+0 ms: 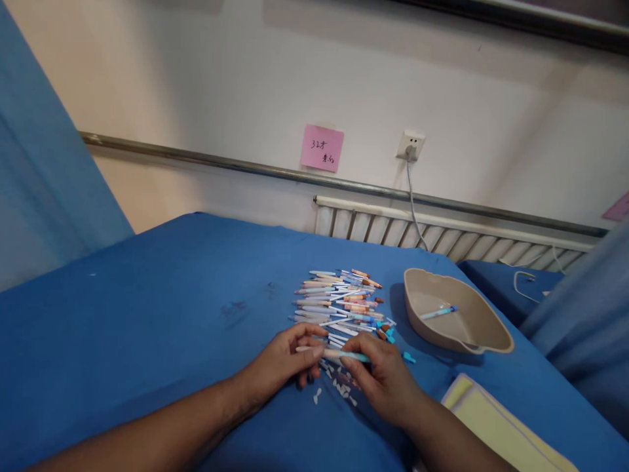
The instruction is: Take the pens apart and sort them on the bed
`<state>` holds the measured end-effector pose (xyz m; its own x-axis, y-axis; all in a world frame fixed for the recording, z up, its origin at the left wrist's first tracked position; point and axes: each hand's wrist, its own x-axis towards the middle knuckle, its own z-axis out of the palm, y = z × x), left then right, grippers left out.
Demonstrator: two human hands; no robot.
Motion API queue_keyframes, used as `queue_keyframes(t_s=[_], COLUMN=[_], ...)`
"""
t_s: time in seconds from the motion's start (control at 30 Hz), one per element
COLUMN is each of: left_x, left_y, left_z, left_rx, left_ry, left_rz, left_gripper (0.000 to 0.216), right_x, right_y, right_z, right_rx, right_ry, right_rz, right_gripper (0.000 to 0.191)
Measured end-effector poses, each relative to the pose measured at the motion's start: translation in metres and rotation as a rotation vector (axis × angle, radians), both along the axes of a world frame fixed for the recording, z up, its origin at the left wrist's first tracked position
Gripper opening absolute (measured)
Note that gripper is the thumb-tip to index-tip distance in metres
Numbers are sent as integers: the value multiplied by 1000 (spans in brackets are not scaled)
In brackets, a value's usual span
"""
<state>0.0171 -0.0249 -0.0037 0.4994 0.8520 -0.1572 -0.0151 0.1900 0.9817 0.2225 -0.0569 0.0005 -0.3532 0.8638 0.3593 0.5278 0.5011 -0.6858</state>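
Between my two hands lies a slim pen (pixel 331 353), pale peach at its left end and turquoise at its right. My left hand (pixel 287 357) pinches the pale end between thumb and fingers. The turquoise end is gripped by my right hand (pixel 381 373). Just beyond them many pen parts (pixel 314 303), barrels and thin white tubes, are spread in a rough stack on the blue cloth (pixel 171 328). Small white pieces (pixel 343 388) are scattered below my hands. Little turquoise pieces (pixel 388 333) and brown ones lie at the stack's right side.
A beige basin (pixel 484 321) stands to the right with one blue pen (pixel 439 313) inside. A yellow cloth (pixel 496 426) lies near my right forearm. Behind the blue-covered surface are a radiator (pixel 383 226), a wall socket (pixel 411 145) with a cord, and a pink note (pixel 322 148).
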Motion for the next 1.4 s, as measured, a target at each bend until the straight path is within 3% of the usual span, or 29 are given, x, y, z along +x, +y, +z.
queue_keyframes(t_s=[0.27, 0.43, 0.57, 0.77, 1.03, 1.17, 1.4], left_x=[-1, -4, -6, -7, -3, -1, 1], left_y=[0, 5, 9, 5, -5, -8, -13], left_z=[4, -1, -4, 0, 8, 11, 9], left_rx=[127, 51, 32, 177, 422, 576, 680], left_ry=[123, 61, 57, 112, 275, 374, 457], left_rz=[15, 76, 87, 97, -111, -145, -94], left_gripper=[31, 32, 32, 28, 22, 18, 13], right_x=[-1, -3, -2, -1, -8, -11, -12], right_y=[-2, 0, 4, 8, 5, 2, -6], right_z=[1, -3, -2, -4, -8, 3, 11], right_rx=[-37, -96, -79, -126, -191, -102, 81], right_ry=[10, 145, 142, 128, 344, 293, 183], right_rz=[9, -53, -99, -106, -64, -27, 142], right_gripper=[6, 19, 7, 14, 13, 10, 14])
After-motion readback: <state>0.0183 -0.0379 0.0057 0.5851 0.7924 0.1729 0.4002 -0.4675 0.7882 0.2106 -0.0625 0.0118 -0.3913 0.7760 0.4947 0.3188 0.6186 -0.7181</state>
